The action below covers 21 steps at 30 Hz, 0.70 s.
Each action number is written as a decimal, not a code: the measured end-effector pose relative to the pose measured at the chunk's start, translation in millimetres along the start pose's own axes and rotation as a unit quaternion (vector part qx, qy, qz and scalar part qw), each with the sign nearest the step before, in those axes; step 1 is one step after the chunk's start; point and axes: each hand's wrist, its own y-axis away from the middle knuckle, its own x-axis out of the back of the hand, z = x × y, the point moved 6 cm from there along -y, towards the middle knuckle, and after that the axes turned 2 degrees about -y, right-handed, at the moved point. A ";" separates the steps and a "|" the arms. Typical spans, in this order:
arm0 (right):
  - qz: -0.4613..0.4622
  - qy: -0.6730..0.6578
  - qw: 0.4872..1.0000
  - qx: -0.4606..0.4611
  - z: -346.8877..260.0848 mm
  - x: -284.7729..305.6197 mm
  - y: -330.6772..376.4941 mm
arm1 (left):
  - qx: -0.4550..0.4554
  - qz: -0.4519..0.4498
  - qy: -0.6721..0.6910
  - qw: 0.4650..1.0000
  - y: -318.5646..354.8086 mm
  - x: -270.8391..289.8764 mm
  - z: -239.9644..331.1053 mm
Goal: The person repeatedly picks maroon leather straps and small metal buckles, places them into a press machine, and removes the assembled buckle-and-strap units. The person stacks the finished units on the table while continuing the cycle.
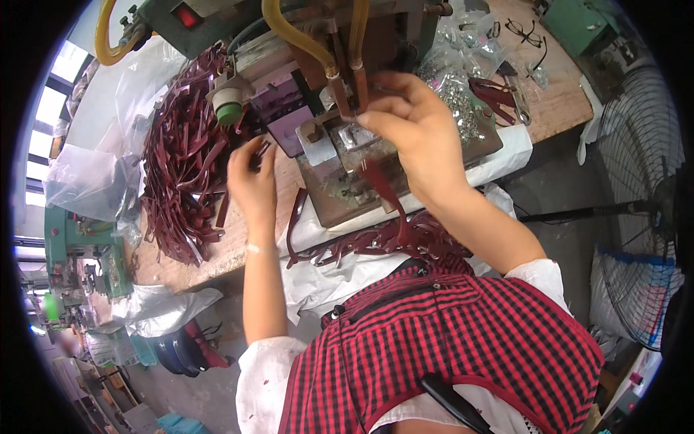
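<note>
Dark maroon strips showing against brown wooden tabletop. Green machine body carrying yellow hoses. Red-and-black checked apron lying over white sleeves. Clear bags gleaming whitish.

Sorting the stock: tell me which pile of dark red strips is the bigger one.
The heap of dark red strips left of the left hand; the pile by the apron is smaller.
</note>
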 end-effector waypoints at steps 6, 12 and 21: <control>-0.070 0.179 0.975 0.109 -39.9 0.9 25.9 | -0.418 -0.417 -0.163 0.790 78.2 38.3 34.2; 0.078 0.305 0.942 0.118 -13.8 101.4 24.0 | -0.353 -0.426 -0.180 0.814 96.2 64.4 -7.2; 0.140 0.677 0.694 0.199 8.4 151.6 34.1 | -0.302 -0.079 0.104 0.944 44.2 63.1 166.0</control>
